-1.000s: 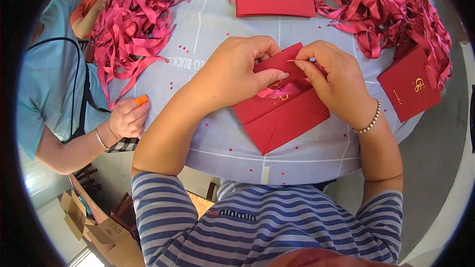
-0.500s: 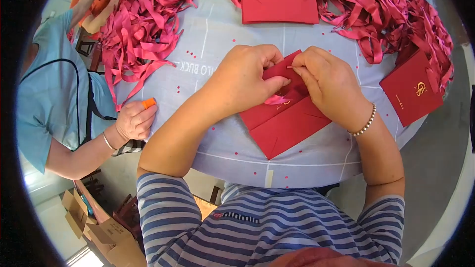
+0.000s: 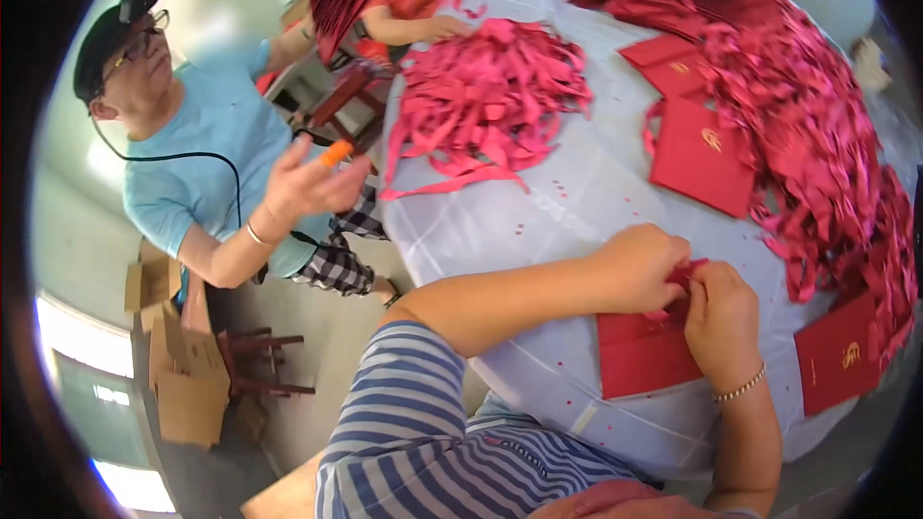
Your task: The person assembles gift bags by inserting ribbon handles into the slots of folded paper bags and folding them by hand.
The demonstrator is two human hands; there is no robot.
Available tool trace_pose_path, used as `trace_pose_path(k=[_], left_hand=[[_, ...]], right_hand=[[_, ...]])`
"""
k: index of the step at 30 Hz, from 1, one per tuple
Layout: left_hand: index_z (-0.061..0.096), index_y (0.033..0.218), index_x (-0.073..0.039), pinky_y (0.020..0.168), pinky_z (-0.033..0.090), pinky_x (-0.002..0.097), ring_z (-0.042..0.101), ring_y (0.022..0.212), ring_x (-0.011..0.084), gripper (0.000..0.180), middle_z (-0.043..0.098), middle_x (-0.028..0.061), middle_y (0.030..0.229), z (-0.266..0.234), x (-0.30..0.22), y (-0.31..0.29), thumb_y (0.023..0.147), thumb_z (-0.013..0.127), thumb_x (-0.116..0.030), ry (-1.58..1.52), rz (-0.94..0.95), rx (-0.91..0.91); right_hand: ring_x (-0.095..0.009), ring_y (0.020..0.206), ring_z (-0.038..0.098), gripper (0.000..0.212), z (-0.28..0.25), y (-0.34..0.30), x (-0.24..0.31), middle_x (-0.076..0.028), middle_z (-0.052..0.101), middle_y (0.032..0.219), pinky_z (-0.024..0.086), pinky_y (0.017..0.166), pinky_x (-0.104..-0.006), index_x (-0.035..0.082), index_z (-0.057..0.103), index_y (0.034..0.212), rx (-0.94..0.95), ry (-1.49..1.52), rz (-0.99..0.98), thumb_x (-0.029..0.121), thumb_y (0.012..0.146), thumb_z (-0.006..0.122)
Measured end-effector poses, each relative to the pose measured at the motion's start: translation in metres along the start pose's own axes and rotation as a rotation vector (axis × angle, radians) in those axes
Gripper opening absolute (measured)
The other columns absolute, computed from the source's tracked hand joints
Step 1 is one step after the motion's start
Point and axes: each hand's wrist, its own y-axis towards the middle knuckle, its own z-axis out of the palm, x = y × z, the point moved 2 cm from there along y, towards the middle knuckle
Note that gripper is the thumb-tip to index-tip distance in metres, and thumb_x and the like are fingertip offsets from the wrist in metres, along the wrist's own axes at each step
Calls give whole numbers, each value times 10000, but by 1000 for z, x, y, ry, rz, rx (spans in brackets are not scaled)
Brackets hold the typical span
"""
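A red paper bag (image 3: 642, 365) lies flat near the table's front edge, under both my hands. My left hand (image 3: 642, 267) is closed on its upper edge, fingers curled in. Beside it, my right hand (image 3: 723, 319) pinches the same edge, with a beaded bracelet at the wrist. A bit of pink ribbon shows below the left fingers; the fingertips largely hide what they grip there. Another red bag (image 3: 835, 354) with a gold emblem lies to the right, partly under ribbons. Farther back rests a further red bag (image 3: 702, 159), also with a gold emblem.
Pink-red ribbons (image 3: 495, 96) are heaped at the table's far left, and a larger ribbon pile (image 3: 798, 125) runs along the right. At left stands a person in light blue (image 3: 207, 163), an orange cover on one finger. Cardboard boxes (image 3: 187, 375) and a stool (image 3: 264, 360) stand behind.
The view has swung left, bringing the co-worker and the room into sight. That person's hand has lifted off the table edge. My hands remain closed at the bag's top edge.
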Motion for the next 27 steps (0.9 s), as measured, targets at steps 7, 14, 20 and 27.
trace_pose_path(k=[7,14,20,27], left_hand=[[635,836,-39,665,511,461,647,766,383,261,664,168,757,16,5,0,692,762,-215,49,-60,-24],[634,827,-31,674,508,463,641,768,381,309,661,168,766,13,7,3,666,783,-249,-4,-20,26],[641,830,-39,694,512,462,644,793,380,320,663,169,781,14,9,0,649,785,-260,33,22,44],[624,901,-50,665,492,480,635,755,385,307,652,166,765,23,-6,-2,684,764,-215,2,130,112]], right_hand=[[-379,710,584,44,12,-14,-15,-183,595,766,459,611,-444,-5,552,817,-114,-23,40,-5,829,595],[-319,663,566,81,6,-19,-33,-165,588,753,443,596,-379,-9,558,803,26,99,81,-24,812,638],[-291,699,564,110,-2,-14,-32,-158,582,819,448,629,-348,-12,569,861,66,77,-42,-66,789,632],[-234,746,550,326,-24,-22,-40,-140,563,977,468,692,-297,0,594,1035,139,208,-57,-104,732,654]])
